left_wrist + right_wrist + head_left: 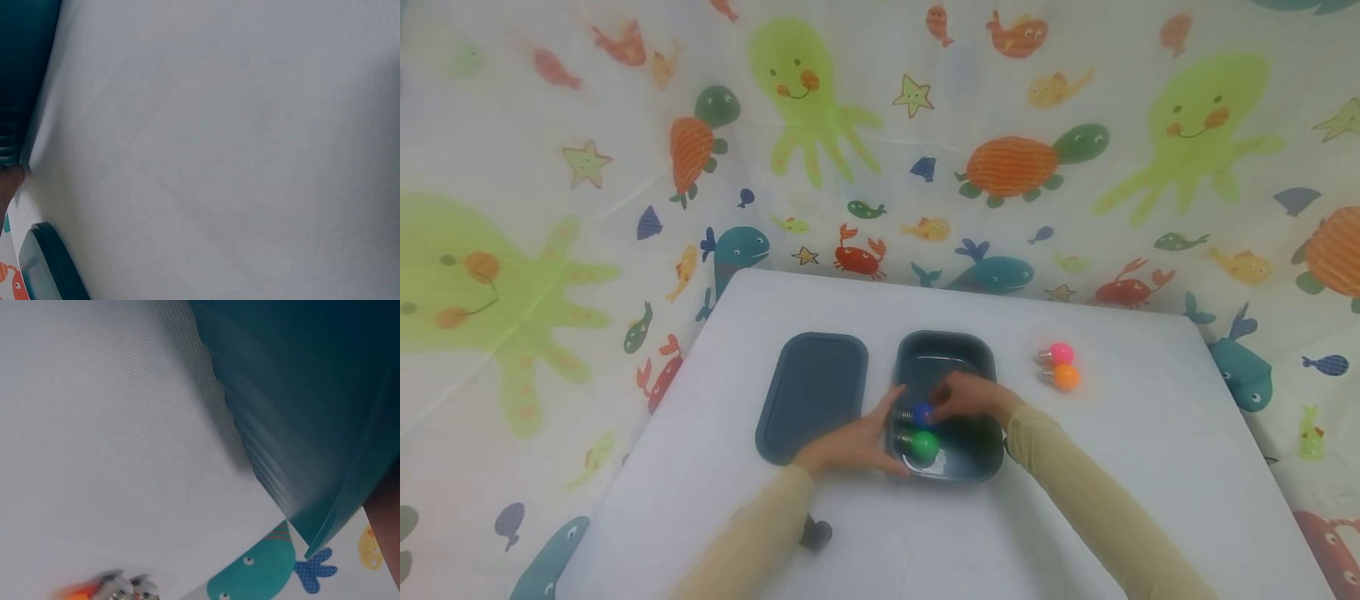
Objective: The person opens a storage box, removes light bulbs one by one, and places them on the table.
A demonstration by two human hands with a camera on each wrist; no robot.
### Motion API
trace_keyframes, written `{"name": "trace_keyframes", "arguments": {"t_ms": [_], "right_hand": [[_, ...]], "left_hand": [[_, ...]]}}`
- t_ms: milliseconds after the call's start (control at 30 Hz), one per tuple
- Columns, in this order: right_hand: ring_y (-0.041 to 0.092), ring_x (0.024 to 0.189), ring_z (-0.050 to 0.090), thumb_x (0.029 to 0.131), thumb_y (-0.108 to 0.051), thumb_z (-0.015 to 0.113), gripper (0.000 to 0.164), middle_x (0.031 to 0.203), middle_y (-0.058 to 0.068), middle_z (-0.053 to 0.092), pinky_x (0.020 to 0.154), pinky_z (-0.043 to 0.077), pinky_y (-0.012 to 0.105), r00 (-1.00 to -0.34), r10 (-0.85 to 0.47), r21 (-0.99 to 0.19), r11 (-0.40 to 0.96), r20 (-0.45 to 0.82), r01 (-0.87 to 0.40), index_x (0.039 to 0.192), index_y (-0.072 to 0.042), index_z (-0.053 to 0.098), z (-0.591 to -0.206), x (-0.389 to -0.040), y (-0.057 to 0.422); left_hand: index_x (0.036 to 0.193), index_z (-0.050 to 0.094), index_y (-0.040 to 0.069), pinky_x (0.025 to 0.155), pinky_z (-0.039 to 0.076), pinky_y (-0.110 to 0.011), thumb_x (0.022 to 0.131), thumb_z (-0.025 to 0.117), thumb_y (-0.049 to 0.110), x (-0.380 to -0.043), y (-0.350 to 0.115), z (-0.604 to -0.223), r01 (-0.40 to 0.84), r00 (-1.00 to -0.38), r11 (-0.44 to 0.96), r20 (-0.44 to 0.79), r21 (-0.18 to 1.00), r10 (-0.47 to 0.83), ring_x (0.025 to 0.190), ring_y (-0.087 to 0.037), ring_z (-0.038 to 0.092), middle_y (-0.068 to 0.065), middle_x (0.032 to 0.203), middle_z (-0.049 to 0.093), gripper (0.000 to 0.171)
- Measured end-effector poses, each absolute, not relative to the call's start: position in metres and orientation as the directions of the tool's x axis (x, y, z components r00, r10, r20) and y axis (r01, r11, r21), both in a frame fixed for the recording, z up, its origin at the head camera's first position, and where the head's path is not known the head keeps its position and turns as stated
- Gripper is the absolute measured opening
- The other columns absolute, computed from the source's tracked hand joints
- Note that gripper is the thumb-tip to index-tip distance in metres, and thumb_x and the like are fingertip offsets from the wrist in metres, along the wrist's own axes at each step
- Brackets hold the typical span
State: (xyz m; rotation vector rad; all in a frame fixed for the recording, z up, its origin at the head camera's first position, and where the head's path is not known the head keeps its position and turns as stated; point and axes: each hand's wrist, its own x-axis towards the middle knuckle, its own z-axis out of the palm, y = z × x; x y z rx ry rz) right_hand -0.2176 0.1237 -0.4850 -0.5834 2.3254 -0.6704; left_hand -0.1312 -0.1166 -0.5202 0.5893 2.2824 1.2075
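A dark teal rectangular container [946, 337] stands on the white table. Inside it, at the left, lie a blue light bulb [922, 415] and, nearer me, a green light bulb [925, 447], their metal screw bases facing left. With curled fingers, my right hand [966, 395] reaches into the container and pinches the blue bulb. My left hand [859, 443] rests against the container's left side, thumb and fingers spread. In the left wrist view one digit shows at the container's edge [12, 147]. The right wrist view shows the container's ribbed outer wall [294, 425].
Left of the container lies its flat teal lid [814, 392]. A pink bulb [1061, 354] and an orange bulb [1066, 377] lie side by side to the right. Partly under my left sleeve is a small dark object [817, 534]. A sea-animal curtain [880, 133] hangs behind the table.
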Motion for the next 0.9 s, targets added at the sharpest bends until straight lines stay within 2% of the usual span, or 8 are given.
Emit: {"name": "trace_keyframes", "arguments": {"t_ms": [200, 500, 767, 900], "right_hand": [[0.017, 0.093, 0.065, 0.08, -0.039, 0.08, 0.048, 0.104, 0.002, 0.071, 0.087, 0.054, 0.041, -0.7, -0.558, -0.593, 0.77, -0.446, -0.236, 0.116, -0.008, 0.07, -0.487, -0.218, 0.124], [0.014, 0.094, 0.063, 0.08, -0.033, 0.08, 0.042, 0.102, -0.003, 0.069, 0.088, 0.053, 0.038, -0.722, -0.583, -0.609, 0.741, -0.374, -0.283, 0.115, -0.013, 0.069, -0.488, -0.221, 0.13], [0.013, 0.099, 0.062, 0.083, -0.03, 0.078, 0.043, 0.107, -0.005, 0.067, 0.091, 0.052, 0.038, -0.75, -0.609, -0.637, 0.69, -0.256, -0.343, 0.121, -0.015, 0.066, -0.49, -0.224, 0.137], [0.018, 0.111, 0.059, 0.085, -0.031, 0.077, 0.044, 0.118, -0.002, 0.066, 0.098, 0.048, 0.043, -0.787, -0.585, -0.684, 0.656, -0.194, -0.32, 0.125, -0.017, 0.065, -0.487, -0.224, 0.143]], "left_hand": [[0.157, -0.006, 0.03, 0.114, 0.028, -0.05, 0.07, 0.084, 0.052, -0.131, -0.116, -0.52, 0.156, -0.787, 0.511, -0.206, 0.845, 0.582, 0.146, -0.026, 0.021, -0.001, 0.164, 0.007, 0.127], [0.157, -0.005, 0.035, 0.113, 0.028, -0.049, 0.068, 0.085, 0.054, -0.13, -0.116, -0.521, 0.138, -0.794, 0.528, -0.225, 0.838, 0.565, 0.144, -0.024, 0.024, 0.002, 0.164, 0.008, 0.128], [0.157, -0.005, 0.033, 0.113, 0.028, -0.048, 0.068, 0.085, 0.051, -0.129, -0.116, -0.519, 0.141, -0.793, 0.521, -0.219, 0.842, 0.568, 0.144, -0.027, 0.024, -0.002, 0.164, 0.008, 0.128], [0.157, -0.005, 0.032, 0.113, 0.028, -0.049, 0.069, 0.085, 0.05, -0.129, -0.115, -0.518, 0.147, -0.793, 0.514, -0.209, 0.845, 0.572, 0.143, -0.029, 0.026, -0.005, 0.163, 0.01, 0.127]]}}
